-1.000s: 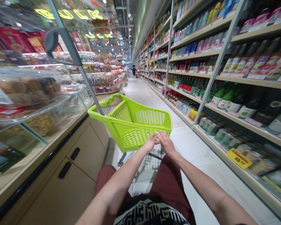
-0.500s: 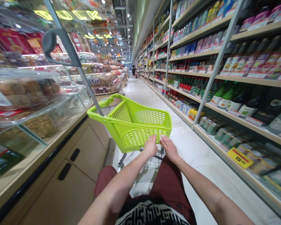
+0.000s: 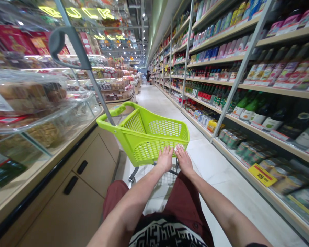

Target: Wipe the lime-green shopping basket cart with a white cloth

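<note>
A lime-green shopping cart (image 3: 141, 144) with perforated basket sides stands across the aisle in front of me, its inside bare where it shows. My left hand (image 3: 165, 159) lies against the near side of the basket, fingers stretched out and holding nothing. Just to its right, my right hand (image 3: 184, 161) presses a small white crumpled tissue (image 3: 179, 148) to the basket's side near its right corner. Part of the tissue is hidden under the fingertips.
Shelves of bottles and cans (image 3: 247, 109) line the right side, with a yellow price tag (image 3: 262, 174) low down. A display counter (image 3: 92, 147) with packaged food runs along the left. The cart's grey upright pole (image 3: 99, 92) rises at left. A person (image 3: 148, 77) is far down the aisle.
My right hand has shifted slightly up and left along the basket's side, and more of the white tissue shows. The left hand has moved up a little. The cart stays in place.
</note>
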`<state>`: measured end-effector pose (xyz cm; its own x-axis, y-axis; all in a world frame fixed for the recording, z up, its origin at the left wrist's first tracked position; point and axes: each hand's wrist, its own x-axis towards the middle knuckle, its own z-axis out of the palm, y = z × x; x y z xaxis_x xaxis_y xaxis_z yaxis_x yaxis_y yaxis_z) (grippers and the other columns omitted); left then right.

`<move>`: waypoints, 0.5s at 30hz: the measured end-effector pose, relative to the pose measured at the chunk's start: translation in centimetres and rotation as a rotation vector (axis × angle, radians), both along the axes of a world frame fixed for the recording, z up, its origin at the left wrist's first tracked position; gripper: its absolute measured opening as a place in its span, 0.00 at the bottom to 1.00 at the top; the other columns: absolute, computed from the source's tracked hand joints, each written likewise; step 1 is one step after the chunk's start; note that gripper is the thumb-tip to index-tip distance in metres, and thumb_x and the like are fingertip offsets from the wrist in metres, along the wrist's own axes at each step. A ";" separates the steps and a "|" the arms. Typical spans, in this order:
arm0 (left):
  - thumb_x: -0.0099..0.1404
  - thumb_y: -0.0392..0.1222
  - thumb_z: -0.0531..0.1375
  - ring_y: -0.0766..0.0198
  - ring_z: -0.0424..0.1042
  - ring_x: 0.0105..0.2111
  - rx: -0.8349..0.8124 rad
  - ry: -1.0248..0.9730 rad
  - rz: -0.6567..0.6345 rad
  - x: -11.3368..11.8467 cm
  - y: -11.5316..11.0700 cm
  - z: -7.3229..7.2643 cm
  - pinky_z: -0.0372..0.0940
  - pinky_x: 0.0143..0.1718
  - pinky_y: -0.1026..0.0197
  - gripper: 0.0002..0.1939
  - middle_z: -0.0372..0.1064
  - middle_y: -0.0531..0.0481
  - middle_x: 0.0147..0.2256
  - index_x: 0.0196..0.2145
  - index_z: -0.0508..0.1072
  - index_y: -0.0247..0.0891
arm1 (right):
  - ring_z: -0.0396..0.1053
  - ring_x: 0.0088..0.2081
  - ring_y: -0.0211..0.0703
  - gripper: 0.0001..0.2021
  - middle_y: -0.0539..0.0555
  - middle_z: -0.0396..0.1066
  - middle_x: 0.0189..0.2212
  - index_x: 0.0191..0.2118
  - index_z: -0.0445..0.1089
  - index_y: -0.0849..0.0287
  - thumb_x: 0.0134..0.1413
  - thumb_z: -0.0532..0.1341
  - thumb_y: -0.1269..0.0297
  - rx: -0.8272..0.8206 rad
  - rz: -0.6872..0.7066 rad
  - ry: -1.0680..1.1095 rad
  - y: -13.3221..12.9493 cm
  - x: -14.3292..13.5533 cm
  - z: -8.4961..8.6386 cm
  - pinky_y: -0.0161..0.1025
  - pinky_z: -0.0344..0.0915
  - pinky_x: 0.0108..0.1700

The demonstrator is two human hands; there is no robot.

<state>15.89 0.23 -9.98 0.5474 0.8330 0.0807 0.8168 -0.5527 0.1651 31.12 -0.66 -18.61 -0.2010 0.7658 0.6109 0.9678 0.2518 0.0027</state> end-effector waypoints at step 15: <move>0.55 0.31 0.48 0.56 0.37 0.61 0.040 0.058 -0.035 -0.6 0.0 0.1 0.38 0.59 0.46 0.34 0.39 0.44 0.62 0.59 0.46 0.36 | 0.42 0.61 0.48 0.23 0.60 0.51 0.58 0.54 0.58 0.62 0.51 0.49 0.79 0.010 -0.021 0.025 0.4 0.0 0.0 0.51 0.52 0.54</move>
